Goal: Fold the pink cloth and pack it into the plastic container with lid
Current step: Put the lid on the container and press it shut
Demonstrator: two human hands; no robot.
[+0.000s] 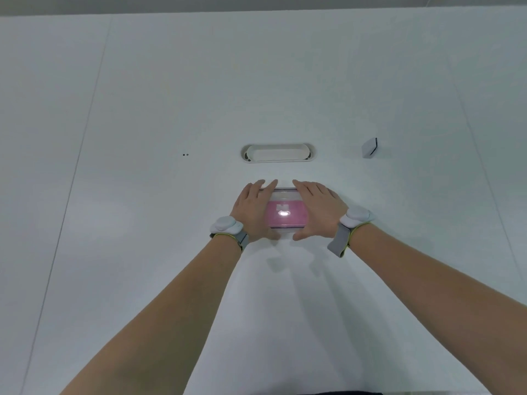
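A clear plastic container with its lid on stands in the middle of the white table. The pink cloth lies folded inside and shows through the lid. My left hand lies flat over the container's left side, fingers stretched to the far edge and thumb at the near edge. My right hand covers the right side the same way. Both hands press or hold the lidded container between them. The container's left and right ends are hidden under my palms.
Beyond the container a white oblong cable-tray opening is set into the table. A small white and black box stands at the far right. Two small dark dots mark the table at the left. Both wrists wear grey bands.
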